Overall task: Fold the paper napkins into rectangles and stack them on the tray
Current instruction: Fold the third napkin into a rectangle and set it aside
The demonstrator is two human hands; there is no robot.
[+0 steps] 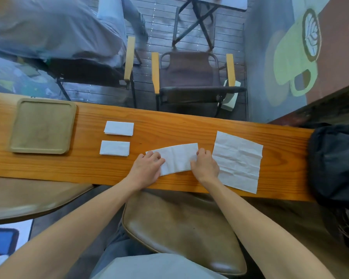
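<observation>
A white paper napkin folded once into a long strip [176, 158] lies on the wooden counter [189, 125] in front of me. My left hand [147, 168] presses on its left end, and my right hand [205, 165] presses on its right end. Two small folded napkins lie to the left, one farther [119, 128] and one nearer [114, 148]. An unfolded creased napkin [238, 161] lies flat to the right of my right hand. The beige square tray [42, 125] sits at the far left with nothing on it.
A black bag [334, 158] rests on the counter's right end. Beyond the counter stand two folding chairs [191, 77] on a deck, and a person in light clothes [54, 29] sits in the left one. Brown cushioned stools [179, 228] are below the counter's near edge.
</observation>
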